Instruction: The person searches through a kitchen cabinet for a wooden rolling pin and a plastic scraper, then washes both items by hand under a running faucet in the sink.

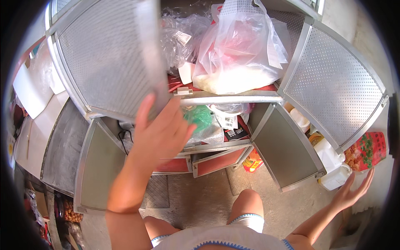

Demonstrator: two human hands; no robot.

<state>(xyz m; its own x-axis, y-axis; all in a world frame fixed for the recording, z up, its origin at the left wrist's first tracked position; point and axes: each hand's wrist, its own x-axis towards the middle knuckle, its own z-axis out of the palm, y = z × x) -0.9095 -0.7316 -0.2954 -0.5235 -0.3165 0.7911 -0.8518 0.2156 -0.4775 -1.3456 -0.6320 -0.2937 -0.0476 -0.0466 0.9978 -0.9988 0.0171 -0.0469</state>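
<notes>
My left hand (pixel 159 131) is at the free edge of the upper left cabinet door (pixel 106 62), thumb on the perforated metal face and fingers round the edge. That door edge is blurred and covers part of the upper compartment. My right hand (pixel 351 192) is out to the right with its fingers apart, holding nothing. Just above its fingertips is a red printed food packet (pixel 367 150); whether they touch is not clear. In the upper compartment sits a large translucent plastic bag (pixel 237 53) with pinkish and pale contents, beside crumpled clear bags (pixel 184 34).
The upper right door (pixel 337 84), lower right door (pixel 287 147) and lower left door (pixel 100 168) stand open. The lower compartment holds a green plastic bag (pixel 200 117) and silvery bubble wrap (pixel 209 132). White plastic jugs (pixel 334 178) are at right. A red drawer front (pixel 218 161) sits askew above the floor (pixel 197 193).
</notes>
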